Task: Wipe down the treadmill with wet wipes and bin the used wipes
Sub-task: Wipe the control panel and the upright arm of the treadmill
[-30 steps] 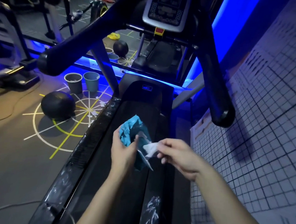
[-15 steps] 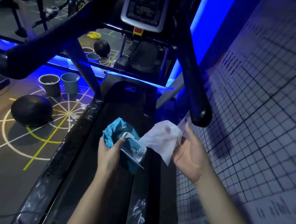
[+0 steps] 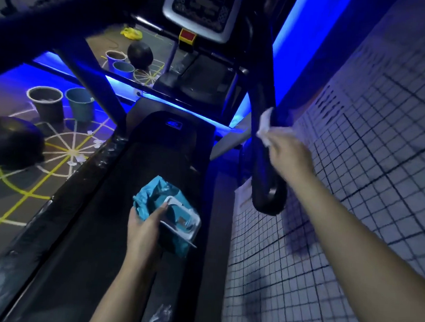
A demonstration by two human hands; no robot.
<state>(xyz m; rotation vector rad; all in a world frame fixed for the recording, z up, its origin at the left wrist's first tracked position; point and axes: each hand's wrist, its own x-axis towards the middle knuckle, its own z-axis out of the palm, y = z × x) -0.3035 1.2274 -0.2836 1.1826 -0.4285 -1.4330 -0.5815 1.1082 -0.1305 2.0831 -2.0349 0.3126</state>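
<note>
Treadmill point(image 3: 135, 181): buckets point(image 3: 45, 103) far left, tiled wall point(image 3: 369, 145) right; right hand point(image 3: 290, 155) clutches white wipe point(image 3: 264, 125) against handrail point(image 3: 260, 168), left hand point(image 3: 144, 228) grips teal pack point(image 3: 175, 220).

The right hand point(image 3: 289, 153) presses a white wipe point(image 3: 264, 125) against the right handrail point(image 3: 259, 163) of the treadmill point(image 3: 168, 138), partway up from the rail's rounded end. The left hand point(image 3: 144, 227) grips a teal pack of wipes point(image 3: 154, 199) above the belt point(image 3: 119, 205). Two buckets point(image 3: 44, 100) and a black ball point(image 3: 11, 143) stand on the floor left of the treadmill. A tiled wall point(image 3: 355, 169) runs along its right side.
</note>
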